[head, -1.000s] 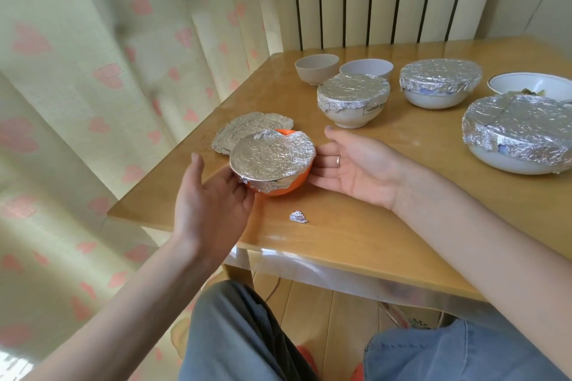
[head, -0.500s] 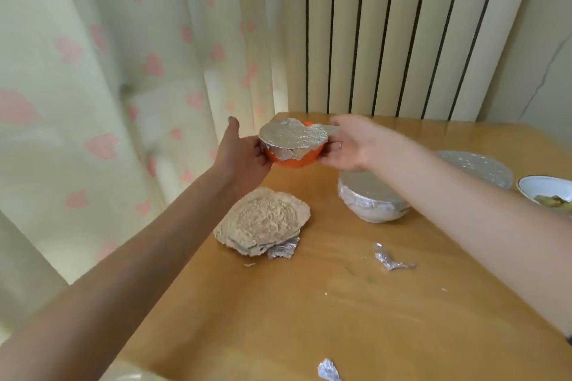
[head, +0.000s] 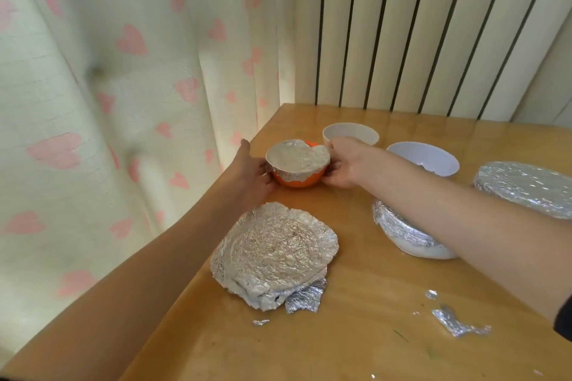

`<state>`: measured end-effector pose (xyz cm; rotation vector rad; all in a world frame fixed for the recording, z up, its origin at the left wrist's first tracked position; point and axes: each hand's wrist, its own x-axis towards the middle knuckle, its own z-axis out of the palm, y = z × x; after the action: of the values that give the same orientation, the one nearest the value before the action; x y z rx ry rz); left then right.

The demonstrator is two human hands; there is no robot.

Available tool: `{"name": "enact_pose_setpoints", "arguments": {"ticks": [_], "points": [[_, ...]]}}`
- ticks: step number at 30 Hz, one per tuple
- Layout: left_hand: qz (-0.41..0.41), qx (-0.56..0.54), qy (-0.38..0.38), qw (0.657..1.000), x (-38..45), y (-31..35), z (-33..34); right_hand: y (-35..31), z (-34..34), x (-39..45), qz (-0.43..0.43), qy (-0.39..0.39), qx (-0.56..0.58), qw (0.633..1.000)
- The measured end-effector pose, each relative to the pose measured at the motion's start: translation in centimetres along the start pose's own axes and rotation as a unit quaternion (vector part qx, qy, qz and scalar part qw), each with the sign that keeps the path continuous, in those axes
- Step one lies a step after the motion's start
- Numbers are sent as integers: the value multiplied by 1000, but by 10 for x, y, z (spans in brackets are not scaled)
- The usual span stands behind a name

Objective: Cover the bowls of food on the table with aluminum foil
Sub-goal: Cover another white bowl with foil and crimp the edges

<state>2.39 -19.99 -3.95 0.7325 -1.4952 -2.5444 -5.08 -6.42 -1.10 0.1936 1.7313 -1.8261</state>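
I have the orange bowl (head: pixel 297 178) between both hands at the far left corner of the desk (head: pixel 356 334). My left hand (head: pixel 253 176) cups its left side and my right hand (head: pixel 343 165) its right side, the fingers curled against the wall. Its foil lid (head: pixel 297 158) sits flat on top, but a sliver of orange rim shows at the back, so I judge this one nearly done and needing one more press there.

Right of the orange bowl and nearer me, a white bowl (head: pixel 411 241) under my right forearm is wrapped in foil. Further right of that, a larger bowl (head: pixel 526 189) at the frame edge is wrapped too. Those two look finished.

Just behind the orange bowl stands a beige bowl (head: pixel 351 133), and right of it a pale bowl (head: pixel 424 158); both are open on top. I cannot see food in either, so I cannot tell if they need covering.

Nearer me than the orange bowl lies a stack of shaped foil sheets (head: pixel 272 250), likely spare lids. Torn foil scraps (head: pixel 458 323) lie to their right.
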Motion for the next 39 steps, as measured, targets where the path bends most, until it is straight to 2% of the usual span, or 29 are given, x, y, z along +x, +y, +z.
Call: {"name": "enact_pose_setpoints", "arguments": {"ticks": [6, 9, 12, 15, 16, 17, 18, 20, 21, 23, 24, 25, 27, 30, 31, 32, 34, 36, 39], "points": [[4, -44, 21, 999, 3, 0, -7, -3, -3, -2, -7, 4, 26, 1000], [16, -52, 64, 996, -9, 3, -9, -9, -11, -9, -19, 25, 34, 999], [75, -32, 123, 989, -28, 5, -14, -19, -29, -23, -52, 49, 71, 995], [140, 81, 132, 978, -59, -1, -10, -29, -58, -41, -87, 79, 65, 991], [164, 153, 128, 966, -71, -7, -7, -31, -70, -43, -112, 105, 20, 988], [205, 235, 122, 942, -83, -16, -4, -30, -82, -45, -147, 145, -73, 976], [254, 311, 116, 908, -96, -25, -1, -29, -95, -45, -197, 197, -206, 938], [316, 439, 93, 836, -119, -45, 5, -25, -119, -42, -308, 234, -434, 814], [336, 513, 82, 786, -126, -54, 7, -23, -129, -41, -332, 224, -502, 766], [371, 612, 76, 694, -130, -64, 8, -24, -148, -35, -336, 207, -590, 704], [385, 619, 78, 680, -129, -65, 5, -27, -155, -33, -328, 198, -620, 684], [391, 609, 82, 685, -127, -64, 3, -32, -160, -31, -323, 184, -637, 675], [393, 591, 103, 697, -121, -63, -1, -41, -159, -30, -301, 155, -637, 692], [385, 627, 105, 669, -116, -63, -3, -55, -137, -30, -184, 104, -603, 769], [379, 636, 99, 665, -114, -62, -4, -59, -128, -28, -140, 85, -609, 776], [374, 639, 94, 666, -113, -59, -5, -61, -121, -25, -95, 64, -627, 770], [373, 636, 100, 669, -112, -53, -11, -60, -111, -16, -10, 44, -683, 729], [379, 631, 117, 666, -110, -47, -17, -59, -108, -7, 10, 64, -718, 693], [385, 632, 116, 662, -108, -43, -23, -58, -112, 3, -25, 97, -699, 708]]}}
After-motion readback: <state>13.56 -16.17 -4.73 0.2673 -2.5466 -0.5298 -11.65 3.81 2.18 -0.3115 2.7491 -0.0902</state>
